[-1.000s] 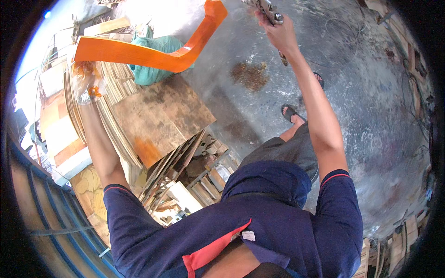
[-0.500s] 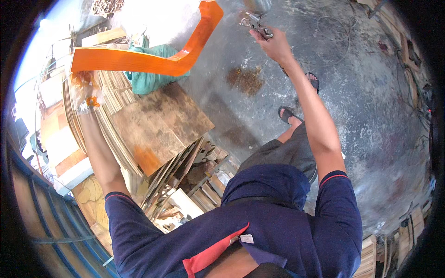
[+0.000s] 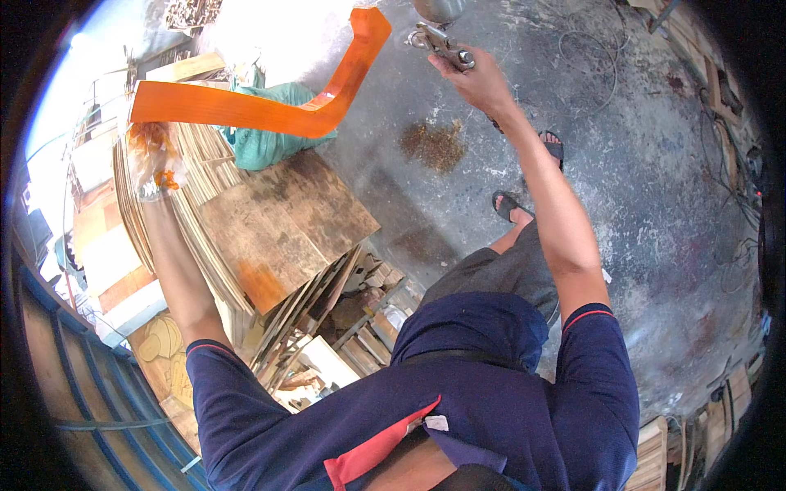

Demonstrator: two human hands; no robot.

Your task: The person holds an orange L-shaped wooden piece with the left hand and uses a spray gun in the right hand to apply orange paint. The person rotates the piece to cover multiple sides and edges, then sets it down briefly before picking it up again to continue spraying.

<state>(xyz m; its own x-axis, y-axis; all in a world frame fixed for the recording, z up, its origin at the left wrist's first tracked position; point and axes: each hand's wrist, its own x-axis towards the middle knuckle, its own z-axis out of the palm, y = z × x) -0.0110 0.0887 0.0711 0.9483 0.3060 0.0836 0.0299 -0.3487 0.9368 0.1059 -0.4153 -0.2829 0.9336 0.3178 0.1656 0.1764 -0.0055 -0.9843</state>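
Observation:
A bent, glossy orange wooden piece (image 3: 262,116) is held up at the far left, its angled end rising toward the top of the view. My left hand (image 3: 155,159), covered in a clear plastic bag smeared with orange, is closed under the piece's left end. At arm's length on the right, my right hand (image 3: 483,80) wraps around a metal spray gun (image 3: 440,47). The gun's nozzle end faces left toward the orange piece, apart from it. A rounded metal cup (image 3: 440,8) shows beyond the gun, cut off by the top edge.
Below the piece lies a stained wooden board (image 3: 286,221) on stacked thin sheets (image 3: 192,188). A green sack (image 3: 270,139) sits behind it. Brown debris (image 3: 432,146) marks the concrete floor (image 3: 655,213). A hose or cable (image 3: 610,74) curls at right; a blue-framed rack (image 3: 90,385) stands at left.
The spray gun and my right hand have shifted slightly left. The orange piece has moved a little, its left end going slightly right, still in my left hand.

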